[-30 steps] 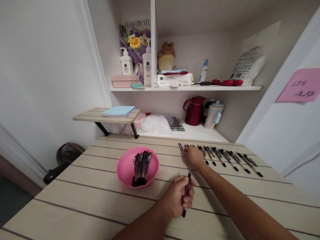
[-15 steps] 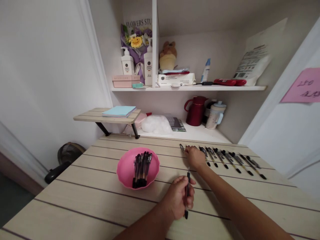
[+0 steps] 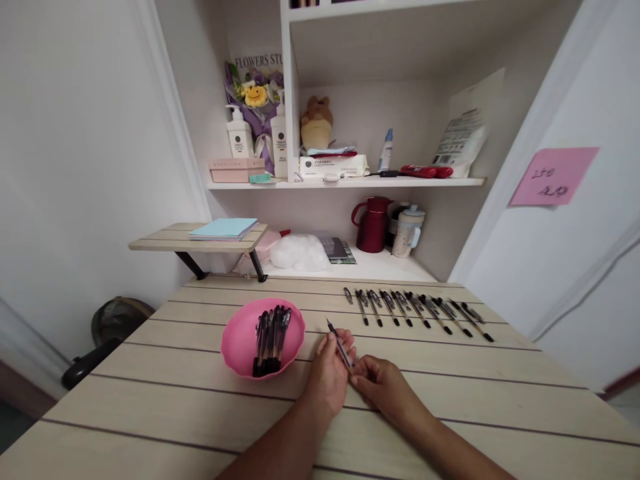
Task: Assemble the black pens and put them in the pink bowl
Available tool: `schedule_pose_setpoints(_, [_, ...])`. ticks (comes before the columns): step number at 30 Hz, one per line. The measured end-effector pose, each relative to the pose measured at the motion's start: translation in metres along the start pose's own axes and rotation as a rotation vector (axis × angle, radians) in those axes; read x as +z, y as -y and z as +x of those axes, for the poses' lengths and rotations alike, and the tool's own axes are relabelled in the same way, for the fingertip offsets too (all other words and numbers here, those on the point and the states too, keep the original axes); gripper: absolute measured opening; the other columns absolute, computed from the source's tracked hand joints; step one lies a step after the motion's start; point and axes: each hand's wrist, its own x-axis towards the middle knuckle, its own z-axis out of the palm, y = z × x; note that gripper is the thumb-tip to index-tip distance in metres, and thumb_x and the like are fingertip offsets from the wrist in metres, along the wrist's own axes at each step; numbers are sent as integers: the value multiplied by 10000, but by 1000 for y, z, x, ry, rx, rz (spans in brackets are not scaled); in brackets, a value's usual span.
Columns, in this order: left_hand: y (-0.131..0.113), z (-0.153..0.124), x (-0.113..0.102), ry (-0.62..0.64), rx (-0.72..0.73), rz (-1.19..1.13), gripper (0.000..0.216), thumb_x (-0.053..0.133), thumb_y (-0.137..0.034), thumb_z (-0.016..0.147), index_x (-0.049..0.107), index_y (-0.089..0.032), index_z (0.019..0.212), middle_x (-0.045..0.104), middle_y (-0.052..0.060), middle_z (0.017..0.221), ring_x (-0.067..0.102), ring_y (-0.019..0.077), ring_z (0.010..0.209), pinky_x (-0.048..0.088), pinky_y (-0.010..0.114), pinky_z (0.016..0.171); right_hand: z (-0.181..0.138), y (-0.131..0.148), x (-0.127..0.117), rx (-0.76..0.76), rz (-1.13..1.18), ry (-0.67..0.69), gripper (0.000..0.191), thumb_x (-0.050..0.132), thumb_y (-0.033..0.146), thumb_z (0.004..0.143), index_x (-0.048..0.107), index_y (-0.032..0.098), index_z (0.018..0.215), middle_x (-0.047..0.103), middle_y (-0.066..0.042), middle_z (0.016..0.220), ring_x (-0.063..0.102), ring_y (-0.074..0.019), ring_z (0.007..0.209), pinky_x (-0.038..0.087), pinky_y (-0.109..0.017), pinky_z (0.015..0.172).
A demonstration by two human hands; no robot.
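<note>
An uncapped pen (image 3: 341,347) with a dark grip slants between my two hands, its tip pointing up and to the left. My left hand (image 3: 330,373) is closed around the middle of the pen, thumb on top. At the pen's lower end, my right hand (image 3: 386,385) pinches it between thumb and fingers. To the left stands a pink bowl (image 3: 233,353) with several capped pens (image 3: 271,340) leaning in it. Behind my hands, several uncapped pens (image 3: 401,308) lie in a row with their caps beside them. One cap (image 3: 348,295) lies alone at the row's left end.
A small raised stand (image 3: 155,239) with blue paper (image 3: 225,228) sits at the desk's back left. Beyond the slatted desk (image 3: 200,413), a shelf holds a red jug (image 3: 373,225), a pale cup (image 3: 408,232) and a white fluffy bundle (image 3: 300,253).
My right hand has come back from the row of pens to the lower end of the held pen. A cap lies where it was. My left hand has tilted the pen leftward.
</note>
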Motion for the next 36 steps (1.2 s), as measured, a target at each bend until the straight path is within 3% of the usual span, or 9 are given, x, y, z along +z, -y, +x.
schedule_pose_setpoints(6, [-3, 0, 2, -29, -66, 48, 357, 491, -441, 810, 593, -164, 1012, 534, 126, 1200, 483, 208, 1138, 383, 313, 943, 39, 21, -12, -98, -392, -217, 190, 474, 267, 724, 551, 172, 578, 606, -14, 591, 536, -126, 579, 365, -211, 542])
schedule_pose_setpoints(12, [-5, -3, 1, -71, 14, 77, 308, 534, -351, 793, 600, -169, 1032, 510, 130, 1254, 426, 225, 1205, 342, 337, 994, 96, 42, -12, 107, -792, -288, 226, 447, 205, 794, 658, 126, 815, 684, -124, 837, 628, -183, 802, 413, -229, 670])
schedule_pose_setpoints(20, [-4, 0, -1, -45, 18, 99, 254, 618, -276, 729, 627, -169, 959, 549, 135, 1206, 450, 247, 1186, 323, 382, 1011, 123, 36, -4, 165, -858, -300, 255, 397, 142, 843, 609, 76, 967, 653, -201, 958, 639, -222, 875, 448, -279, 729])
schedule_pose_setpoints(36, [0, 0, -7, -12, 57, 107, 211, 660, -277, 684, 628, -170, 862, 586, 116, 1121, 468, 250, 1157, 344, 389, 980, 123, 33, -4, 160, -939, -289, 285, 363, 79, 825, 563, 60, 1028, 653, -200, 943, 642, -224, 876, 463, -282, 720])
